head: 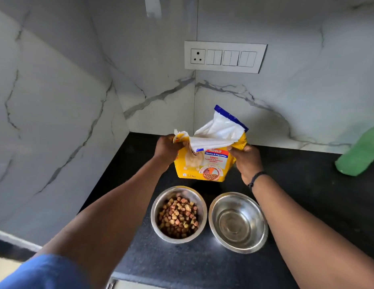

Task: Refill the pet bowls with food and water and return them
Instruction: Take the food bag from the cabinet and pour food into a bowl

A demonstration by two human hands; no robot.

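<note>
We held the yellow food bag (202,163) upright: left hand (168,149) gripped one top corner, right hand (247,159) the other. Kibble bowl (178,214), empty bowl (238,222) below.

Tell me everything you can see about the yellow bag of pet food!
The yellow bag of pet food stands upright on the black counter, behind the two steel bowls. It looks like glossy plastic, white inside, with a blue strip along its torn-open top. The front shows a red and blue label and a picture of kibble. The left hand grips its top left corner and the right hand grips its right edge.
</note>
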